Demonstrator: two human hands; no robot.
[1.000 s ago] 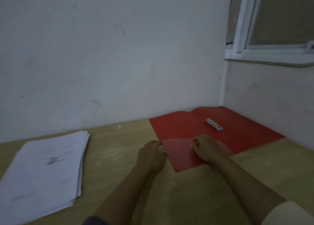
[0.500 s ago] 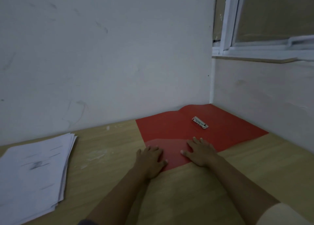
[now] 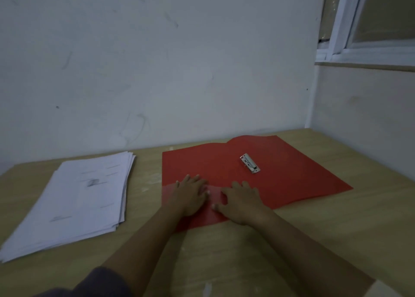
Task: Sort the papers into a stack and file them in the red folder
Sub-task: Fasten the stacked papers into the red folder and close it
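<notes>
The red folder (image 3: pixel 292 175) lies open and flat on the wooden table, toward the back right corner. A metal clip (image 3: pixel 249 163) sits on its inner right half. Both hands press flat on the folder's near left part, over its inner pocket flap: my left hand (image 3: pixel 190 193) with fingers spread, my right hand (image 3: pixel 240 201) beside it, also flat. A stack of white printed papers (image 3: pixel 74 202) lies on the table to the left, roughly squared, apart from the folder and from both hands.
The wooden table (image 3: pixel 336 229) meets a white wall (image 3: pixel 157 72) at the back and a second wall with a window frame (image 3: pixel 359 54) on the right. Bare tabletop lies near me and right of the folder.
Both hands went from curled at the folder's pocket edge to lying flat on it, fingers straight. The view shifted, so the folder and papers now appear more to the right.
</notes>
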